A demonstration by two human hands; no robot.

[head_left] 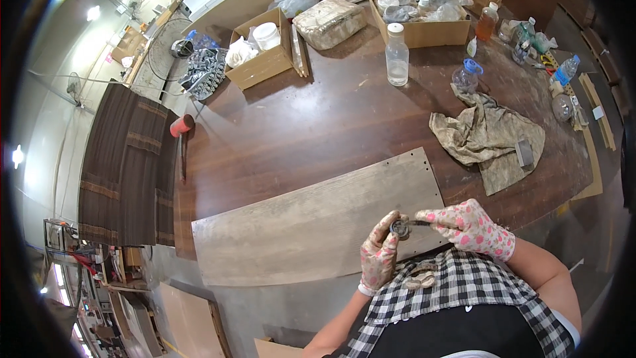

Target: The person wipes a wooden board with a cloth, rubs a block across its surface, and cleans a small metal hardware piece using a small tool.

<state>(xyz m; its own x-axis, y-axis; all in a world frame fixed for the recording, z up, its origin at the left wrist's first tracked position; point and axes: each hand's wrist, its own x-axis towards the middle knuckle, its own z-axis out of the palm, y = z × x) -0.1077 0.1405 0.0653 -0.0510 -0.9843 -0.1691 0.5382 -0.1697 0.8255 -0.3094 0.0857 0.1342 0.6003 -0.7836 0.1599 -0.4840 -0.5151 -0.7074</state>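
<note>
A small round cup-like cap (pixel 400 228) with dark grey stuff in it sits between the fingers of my left hand (pixel 378 258). My right hand (pixel 472 229) pinches a thin dark stick-like tool (pixel 419 223), whose tip reaches to the cap; its exact kind is too small to make out. Both hands wear stained white gloves with a pink pattern. Beneath and beyond them lies a long grey-brown wooden panel (pixel 298 225), with small dark holes along its right end. The panel overhangs the near edge of the brown table (pixel 298 132).
A stained cloth (pixel 474 132) with a small grey block (pixel 524 153) on it lies right. Beyond stand a clear bottle (pixel 397 59), an amber bottle (pixel 487 23), a blue-topped bottle (pixel 467 76) and cardboard boxes (pixel 265 69). A red-headed mallet (pixel 181 126) rests at the left edge.
</note>
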